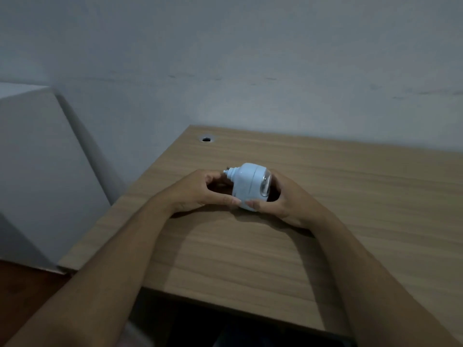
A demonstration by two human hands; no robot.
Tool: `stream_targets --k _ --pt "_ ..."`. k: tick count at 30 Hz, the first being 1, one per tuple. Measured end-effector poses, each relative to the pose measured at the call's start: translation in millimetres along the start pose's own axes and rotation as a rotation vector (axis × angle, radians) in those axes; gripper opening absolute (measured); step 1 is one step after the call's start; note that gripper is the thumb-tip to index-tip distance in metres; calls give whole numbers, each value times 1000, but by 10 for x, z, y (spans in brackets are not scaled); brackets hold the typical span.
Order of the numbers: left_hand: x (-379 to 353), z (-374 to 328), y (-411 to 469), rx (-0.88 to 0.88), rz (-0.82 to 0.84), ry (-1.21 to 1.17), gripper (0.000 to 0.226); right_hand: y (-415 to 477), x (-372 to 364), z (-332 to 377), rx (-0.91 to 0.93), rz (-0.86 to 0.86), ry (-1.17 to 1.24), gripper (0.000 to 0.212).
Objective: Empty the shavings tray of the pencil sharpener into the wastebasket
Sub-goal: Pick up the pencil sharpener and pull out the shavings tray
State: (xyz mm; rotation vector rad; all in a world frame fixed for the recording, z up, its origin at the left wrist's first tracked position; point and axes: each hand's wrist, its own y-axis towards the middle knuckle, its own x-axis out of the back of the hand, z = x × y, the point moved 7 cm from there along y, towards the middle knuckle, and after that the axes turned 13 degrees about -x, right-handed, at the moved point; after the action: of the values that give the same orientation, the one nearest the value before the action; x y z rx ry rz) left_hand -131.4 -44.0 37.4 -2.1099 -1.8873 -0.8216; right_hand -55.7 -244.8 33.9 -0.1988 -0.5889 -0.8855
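Note:
A small white pencil sharpener [246, 185] lies on its side just above the wooden desk [350, 196], held between both hands. Its narrow nozzle end points left and a clear rounded part [265, 187] faces right. My left hand [200, 190] curls around the nozzle side, thumb touching the sharpener's lower edge. My right hand [283, 200] wraps the clear end, thumb under the body. No wastebasket is in view.
A round cable hole [206, 139] sits near the desk's far left corner. A grey wall runs behind the desk, a white panel [37, 159] stands to the left, and brown floor [25, 296] shows at lower left.

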Motion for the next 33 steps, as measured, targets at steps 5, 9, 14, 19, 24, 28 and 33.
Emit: stream_targets --k 5,9,14,19,24,28,33 --pt "-10 -3 -56 17 -23 5 55 -48 -39 25 0 11 12 73" --pt "50 55 -112 11 -79 -100 50 -38 19 -10 0 9 23 71" --pt "172 132 -281 11 -165 -139 48 -3 8 -66 1 17 20 73" --pt "262 165 -455 13 -170 -138 50 -14 -8 -96 -6 19 19 74" --pt "275 118 -590 5 -206 -197 51 -70 -20 -90 -22 -10 -10 73" --pt "269 102 -669 -1 -204 -228 52 -125 -33 -70 -27 -20 -2 72" --pt "271 74 -823 -1 -210 -304 57 -235 -29 -32 -46 -62 -2 70"
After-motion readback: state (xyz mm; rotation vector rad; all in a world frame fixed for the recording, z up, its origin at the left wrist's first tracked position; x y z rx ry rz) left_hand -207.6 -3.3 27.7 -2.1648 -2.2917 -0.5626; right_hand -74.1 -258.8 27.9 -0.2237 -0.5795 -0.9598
